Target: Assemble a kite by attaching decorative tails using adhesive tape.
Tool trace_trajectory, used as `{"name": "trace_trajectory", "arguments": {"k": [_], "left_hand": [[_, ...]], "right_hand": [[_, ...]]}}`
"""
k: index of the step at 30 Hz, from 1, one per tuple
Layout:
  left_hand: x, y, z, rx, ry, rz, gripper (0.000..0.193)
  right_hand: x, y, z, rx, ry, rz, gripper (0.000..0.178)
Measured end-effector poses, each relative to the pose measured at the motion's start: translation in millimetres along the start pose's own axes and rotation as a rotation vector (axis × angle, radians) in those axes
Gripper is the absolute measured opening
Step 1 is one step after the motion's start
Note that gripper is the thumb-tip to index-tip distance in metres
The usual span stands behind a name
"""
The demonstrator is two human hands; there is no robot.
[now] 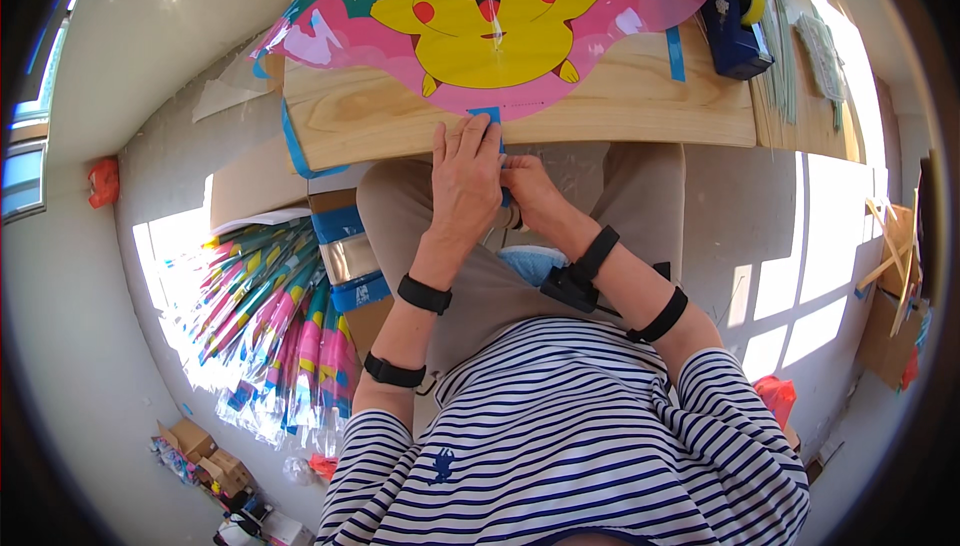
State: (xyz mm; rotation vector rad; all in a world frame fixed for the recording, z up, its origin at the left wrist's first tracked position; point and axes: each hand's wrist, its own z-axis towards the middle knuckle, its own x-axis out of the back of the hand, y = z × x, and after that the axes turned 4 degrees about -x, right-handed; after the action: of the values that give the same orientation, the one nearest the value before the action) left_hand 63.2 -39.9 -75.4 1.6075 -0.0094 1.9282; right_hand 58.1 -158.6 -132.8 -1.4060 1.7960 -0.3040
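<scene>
A printed plastic sheet (490, 46), yellow, pink and green with a cartoon figure, lies across the wooden table (360, 131). It has the look of a kite sail. Blue tape (487, 114) covers the sheet's lower tip and runs down over the near table edge. My left hand (464, 181) rests on this tape with its fingers stretched out flat. Just right of it and below the edge, my right hand (535, 194) has its fingers closed in a pinch on the tape's hanging end. The right fingertips are partly hidden beside the left hand.
A dark blue tape dispenser (735, 34) stands at the table's right, near thin green rods (780, 66). More tape strips (676, 56) stick to the table. Several rolled, colourful wrapped bundles (290, 296) lean by a cardboard box (355, 256) at left. My knees are under the table edge.
</scene>
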Motion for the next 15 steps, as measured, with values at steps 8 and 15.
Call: {"name": "trace_trajectory", "arguments": {"k": [8,15], "left_hand": [[-0.6,-1.2,-1.6,-0.008,0.001,0.048,0.039],[-0.6,1.8,0.5,-0.003,-0.062,0.098,0.044]], "right_hand": [[-1.4,1.5,0.2,0.013,0.029,-0.063,0.013],[13.4,-27.9,-39.9,0.547,0.320,-1.105,0.013]]}}
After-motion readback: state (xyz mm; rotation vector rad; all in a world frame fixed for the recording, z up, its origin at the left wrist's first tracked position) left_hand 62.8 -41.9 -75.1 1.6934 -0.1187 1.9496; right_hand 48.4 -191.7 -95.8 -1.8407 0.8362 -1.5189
